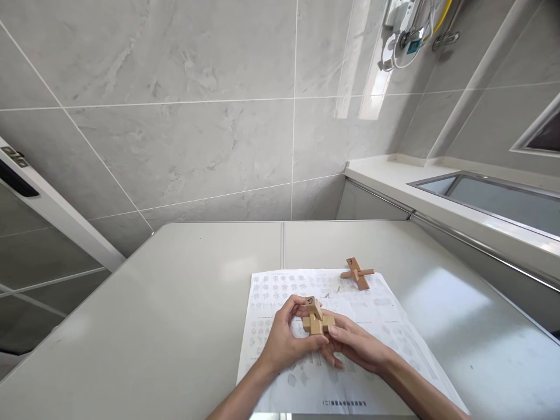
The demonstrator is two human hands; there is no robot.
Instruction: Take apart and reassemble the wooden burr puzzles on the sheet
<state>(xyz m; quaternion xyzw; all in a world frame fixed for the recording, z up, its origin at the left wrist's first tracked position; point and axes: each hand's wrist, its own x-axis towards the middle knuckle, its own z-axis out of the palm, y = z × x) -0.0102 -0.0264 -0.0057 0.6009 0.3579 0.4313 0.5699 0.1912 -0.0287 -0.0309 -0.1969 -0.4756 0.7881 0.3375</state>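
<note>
A wooden interlocking puzzle [315, 324] of crossed light-brown blocks is held up between both hands, above the printed paper sheet [280, 385]. One block end on top carries a dark handwritten mark. My left hand [286, 338] grips it from the left, thumb along the lower front and fingers curled behind the top. On the right side, my right hand [350, 341] pinches a block end, with its lower fingers partly hidden under the puzzle. A second wooden puzzle piece [359, 274], cross-shaped and also marked, lies at the sheet's upper right corner, apart from both hands.
The sheet lies on a pale folding table [153, 326] with a centre seam. A grey tiled wall [196, 151] rises behind it. To the right runs a white counter [385, 178] with a sink [490, 198]. Cables and a socket [405, 29] hang at upper right.
</note>
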